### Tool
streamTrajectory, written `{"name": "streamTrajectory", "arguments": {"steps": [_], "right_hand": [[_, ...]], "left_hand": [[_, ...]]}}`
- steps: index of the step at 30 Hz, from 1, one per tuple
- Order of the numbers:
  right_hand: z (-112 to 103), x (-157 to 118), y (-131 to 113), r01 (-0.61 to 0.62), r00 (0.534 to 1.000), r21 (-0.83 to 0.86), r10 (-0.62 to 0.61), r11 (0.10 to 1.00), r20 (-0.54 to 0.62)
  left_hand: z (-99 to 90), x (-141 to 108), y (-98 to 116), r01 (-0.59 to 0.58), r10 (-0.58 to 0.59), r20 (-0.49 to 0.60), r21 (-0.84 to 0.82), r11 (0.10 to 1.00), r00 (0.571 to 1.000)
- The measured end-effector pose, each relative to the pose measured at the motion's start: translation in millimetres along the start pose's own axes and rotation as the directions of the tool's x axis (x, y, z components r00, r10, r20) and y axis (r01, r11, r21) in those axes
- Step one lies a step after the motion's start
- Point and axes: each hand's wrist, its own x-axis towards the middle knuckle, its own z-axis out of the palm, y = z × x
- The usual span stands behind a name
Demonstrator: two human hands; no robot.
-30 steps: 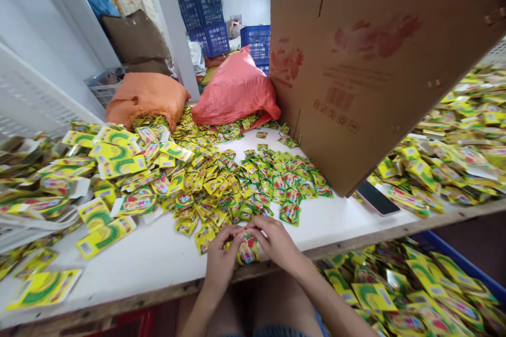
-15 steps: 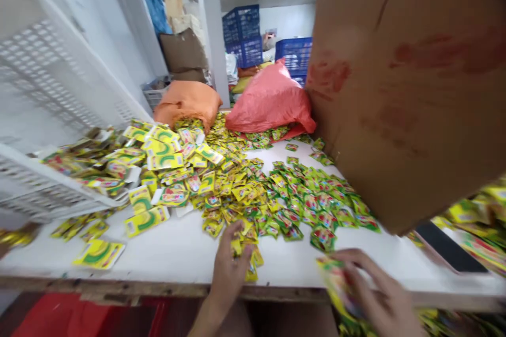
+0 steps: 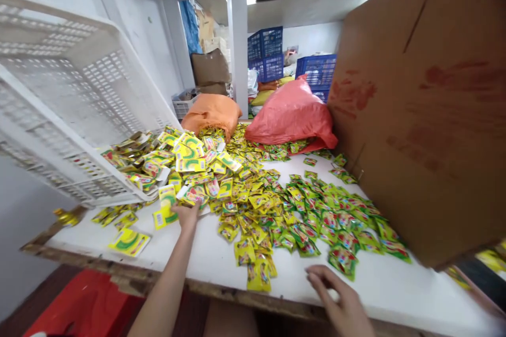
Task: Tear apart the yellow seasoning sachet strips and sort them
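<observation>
My left hand [image 3: 188, 214] reaches onto the yellow cartons [image 3: 168, 205] left of centre, its fingers at a carton's edge; whether it grips one is unclear. My right hand [image 3: 334, 292] hovers by the table's front edge, thumb and fingers curled towards each other, and what they hold, if anything, is too small to name. Between the hands lie small yellow sachets [image 3: 259, 273], with green sachets [image 3: 343, 258] further right. A loose yellow carton [image 3: 129, 242] lies flat at the front left of the white table [image 3: 221, 268].
A white crate [image 3: 110, 78] lies tipped at the left, cartons at its mouth. Orange [image 3: 213, 110] and red sacks [image 3: 292, 113] stand at the back. A big cardboard box [image 3: 419, 131] fills the right, beside a dark phone [image 3: 484, 279]. A red stool [image 3: 83, 305] is below.
My left hand has moved left from the yellow sachets to the cartons. My right hand no longer has the carton it held. The view has shifted left.
</observation>
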Motion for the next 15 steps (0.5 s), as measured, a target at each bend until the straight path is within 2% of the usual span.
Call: {"name": "streamTrajectory", "arguments": {"steps": [3,6,8,10,13,15], "right_hand": [[31.0,10.3,-13.4,0.025,0.998,0.018,-0.026,1.000,0.063],[50.3,14.5,-23.7,0.060,0.996,-0.071,-0.055,0.996,0.072],[61.1,19.3,-34.2,0.121,0.991,-0.128,-0.111,0.984,0.080],[74.3,29.1,-47.7,0.234,0.969,-0.161,-0.217,0.959,0.118],[100.8,50.6,-66.6,0.369,0.924,-0.188,-0.338,0.910,0.180],[118.5,63.2,-74.3,0.387,0.918,-0.211,-0.352,0.898,0.184]], "left_hand": [[-2.8,0.2,-2.9,0.017,-0.017,-0.026,-0.034,0.999,1.000],[-17.8,-6.4,-2.8,-0.038,0.035,-0.038,-0.070,0.997,0.999],[-28.0,-14.4,-0.3,-0.073,0.066,-0.065,-0.105,0.992,0.996],[-34.3,-24.8,3.2,-0.096,0.084,-0.076,-0.157,0.983,0.994],[-36.6,-44.2,8.0,-0.086,0.090,0.001,-0.264,0.961,0.996],[-36.9,-58.7,10.5,-0.007,0.054,0.115,-0.370,0.929,0.992]]}}
